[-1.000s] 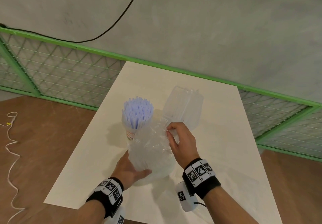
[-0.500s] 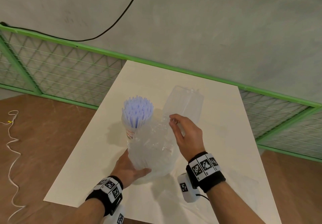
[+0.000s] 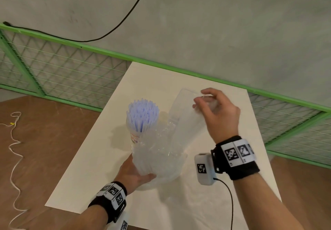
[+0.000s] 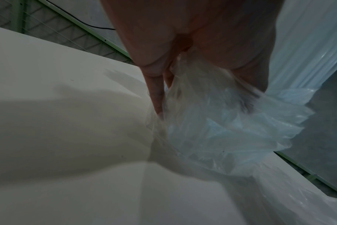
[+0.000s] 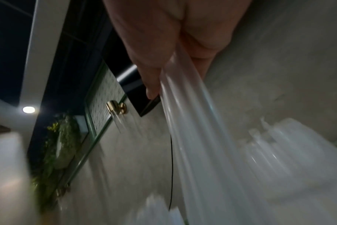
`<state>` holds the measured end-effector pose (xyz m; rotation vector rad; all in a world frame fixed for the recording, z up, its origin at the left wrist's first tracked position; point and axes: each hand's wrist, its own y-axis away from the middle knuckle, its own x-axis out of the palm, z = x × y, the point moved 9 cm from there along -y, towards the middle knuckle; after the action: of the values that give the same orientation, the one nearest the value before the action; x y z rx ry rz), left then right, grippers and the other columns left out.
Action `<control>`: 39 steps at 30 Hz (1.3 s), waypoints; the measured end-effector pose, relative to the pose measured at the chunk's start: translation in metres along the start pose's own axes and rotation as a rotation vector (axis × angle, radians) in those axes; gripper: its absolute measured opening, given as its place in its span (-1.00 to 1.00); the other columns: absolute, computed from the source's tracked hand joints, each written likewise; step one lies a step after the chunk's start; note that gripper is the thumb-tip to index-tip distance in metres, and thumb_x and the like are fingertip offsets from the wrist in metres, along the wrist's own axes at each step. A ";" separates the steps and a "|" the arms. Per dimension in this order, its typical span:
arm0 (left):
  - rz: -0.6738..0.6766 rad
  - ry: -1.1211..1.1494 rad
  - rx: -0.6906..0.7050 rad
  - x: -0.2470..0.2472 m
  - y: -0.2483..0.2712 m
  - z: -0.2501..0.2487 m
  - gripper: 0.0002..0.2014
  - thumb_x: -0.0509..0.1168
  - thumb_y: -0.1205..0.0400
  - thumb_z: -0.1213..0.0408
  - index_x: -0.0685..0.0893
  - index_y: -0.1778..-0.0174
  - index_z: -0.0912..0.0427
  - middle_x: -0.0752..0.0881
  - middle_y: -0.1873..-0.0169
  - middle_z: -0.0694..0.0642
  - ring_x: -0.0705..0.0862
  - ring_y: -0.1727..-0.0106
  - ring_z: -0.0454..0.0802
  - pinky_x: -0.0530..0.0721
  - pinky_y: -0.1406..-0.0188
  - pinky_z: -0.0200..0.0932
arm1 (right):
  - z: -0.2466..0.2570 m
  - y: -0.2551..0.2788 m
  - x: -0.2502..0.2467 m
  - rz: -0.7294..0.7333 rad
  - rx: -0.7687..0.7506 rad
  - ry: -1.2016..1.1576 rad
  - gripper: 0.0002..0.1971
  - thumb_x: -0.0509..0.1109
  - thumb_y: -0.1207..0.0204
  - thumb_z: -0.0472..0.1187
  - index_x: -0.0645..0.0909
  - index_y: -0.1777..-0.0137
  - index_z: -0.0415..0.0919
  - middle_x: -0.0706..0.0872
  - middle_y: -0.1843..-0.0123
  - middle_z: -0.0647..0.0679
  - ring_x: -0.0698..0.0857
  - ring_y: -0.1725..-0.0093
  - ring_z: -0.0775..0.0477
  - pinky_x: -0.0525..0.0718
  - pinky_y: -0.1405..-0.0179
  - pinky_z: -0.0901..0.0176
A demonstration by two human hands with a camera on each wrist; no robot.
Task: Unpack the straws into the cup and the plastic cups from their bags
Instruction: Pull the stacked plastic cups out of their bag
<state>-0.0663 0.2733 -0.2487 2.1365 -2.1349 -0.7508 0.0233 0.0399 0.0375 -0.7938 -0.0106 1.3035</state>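
A clear crumpled bag (image 3: 157, 151) wraps a stack of plastic cups standing on the white table (image 3: 86, 167). My left hand (image 3: 140, 174) grips the stack's base through the bag, thumb in front; in the left wrist view its fingers (image 4: 156, 94) dig into the crumpled bag (image 4: 221, 124). My right hand (image 3: 198, 100) is raised at the back and pinches the bag's empty upper end (image 3: 186, 115), which stretches taut; the film (image 5: 194, 129) runs from its pinching fingers (image 5: 150, 79). A cup full of pale blue straws (image 3: 142, 117) stands just left of the bag.
A green-framed mesh fence (image 3: 71, 74) runs behind the table's far and right edges, with a grey wall above it. A white cord (image 3: 14, 151) lies on the brown floor to the left. A black wire (image 3: 231, 199) hangs from my right wrist camera.
My right hand has risen from the crumpled middle of the bag up and to the right, drawing the bag's upper end taut. The left hand has stayed at the base.
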 end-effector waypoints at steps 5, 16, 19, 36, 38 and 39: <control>0.007 -0.006 0.002 0.001 0.002 -0.004 -0.04 0.67 -0.01 -0.21 0.46 -0.35 -0.21 0.69 -0.19 -0.15 0.64 -0.28 -0.06 0.56 -0.40 -0.03 | -0.009 -0.024 -0.029 -0.089 0.066 -0.058 -0.82 0.57 -0.45 -0.01 0.68 -0.01 0.09 0.84 0.22 0.15 0.85 0.20 0.06 0.68 -0.16 -0.27; 0.019 0.048 0.062 0.000 0.006 -0.011 -0.20 0.69 -0.04 -0.17 0.49 -0.18 -0.37 0.69 -0.20 -0.23 0.64 -0.29 -0.13 0.55 -0.40 -0.04 | 0.002 -0.075 -0.101 -0.344 -0.027 -0.212 -0.75 0.59 -0.47 -0.19 0.68 -0.07 -0.27 0.77 0.13 -0.26 0.83 0.16 -0.30 0.82 0.16 -0.13; 0.019 0.039 0.056 0.000 0.006 -0.012 -0.18 0.68 -0.03 -0.19 0.47 -0.19 -0.36 0.68 -0.20 -0.21 0.64 -0.29 -0.11 0.54 -0.38 -0.07 | -0.032 -0.093 -0.075 -0.228 0.044 -0.127 -0.77 0.57 -0.47 -0.14 0.67 -0.06 -0.16 0.77 0.17 -0.06 0.84 0.17 -0.11 0.82 0.13 -0.06; -0.003 0.156 -0.017 0.000 0.007 0.000 -0.12 0.78 0.01 -0.03 0.57 -0.25 -0.26 0.76 -0.14 -0.18 0.68 -0.24 -0.22 0.60 -0.37 -0.08 | -0.142 -0.060 0.089 0.810 -0.053 0.787 0.11 0.41 -0.30 0.47 -0.16 -0.71 0.18 -0.16 -0.75 0.16 -0.15 -0.73 -0.15 0.06 -0.59 -0.31; 0.006 0.157 -0.024 0.002 0.006 0.002 -0.07 0.77 0.04 -0.11 0.61 -0.29 -0.19 0.78 -0.15 -0.19 0.70 -0.25 -0.19 0.62 -0.39 0.03 | -0.150 -0.063 0.097 0.812 -0.001 0.772 0.11 0.49 -0.28 0.41 -0.09 -0.70 0.18 0.09 -0.74 0.04 0.12 -0.68 -0.20 0.24 -0.55 -0.28; 0.007 0.162 -0.023 0.002 0.006 0.003 -0.05 0.77 0.06 -0.14 0.61 -0.30 -0.17 0.78 -0.15 -0.19 0.70 -0.25 -0.17 0.62 -0.40 0.06 | -0.152 -0.065 0.099 0.795 0.031 0.734 0.03 0.51 -0.33 0.34 0.00 -0.69 0.16 0.27 -0.68 -0.04 0.29 -0.61 -0.22 0.35 -0.50 -0.22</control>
<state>-0.0732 0.2721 -0.2498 2.0981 -2.0415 -0.5775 0.1743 0.0435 -0.0828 -1.2773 0.9930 1.6518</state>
